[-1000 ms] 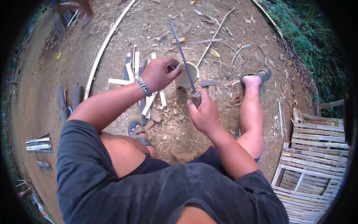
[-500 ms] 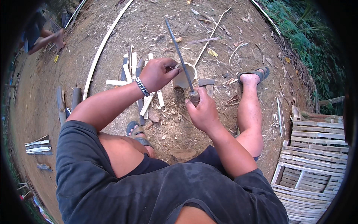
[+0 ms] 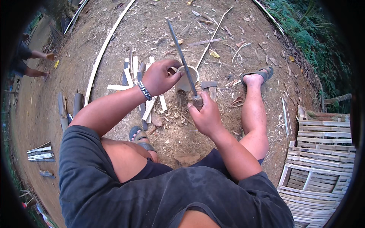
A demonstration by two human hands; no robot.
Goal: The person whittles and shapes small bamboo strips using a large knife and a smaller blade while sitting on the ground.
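My right hand [image 3: 207,116] is closed round the wooden handle of a machete. The long dark blade [image 3: 177,43] points away and slightly left, slanting over the chopping block. Close to the blade's left side, my left hand [image 3: 159,76] is pinched on a small pale piece [image 3: 180,69], mostly hidden by the fingers; its kind is unclear. Beneath both hands stands the round wooden chopping block [image 3: 192,79] with a pale top. Just right of the block is a hammer-like tool [image 3: 209,84] with a dark head and wooden handle.
Cut strips [image 3: 118,87] and shavings lie left of the block. A long pale strip [image 3: 102,49] curves along the ground. A slatted bamboo panel [image 3: 319,152] lies at right. Dark bamboo lengths [image 3: 78,102] are at left. Another person's legs [image 3: 36,64] show far left.
My hands and the machete have barely moved. At the far left, the other person's legs have shifted left and are now apart. The view has shifted slightly.
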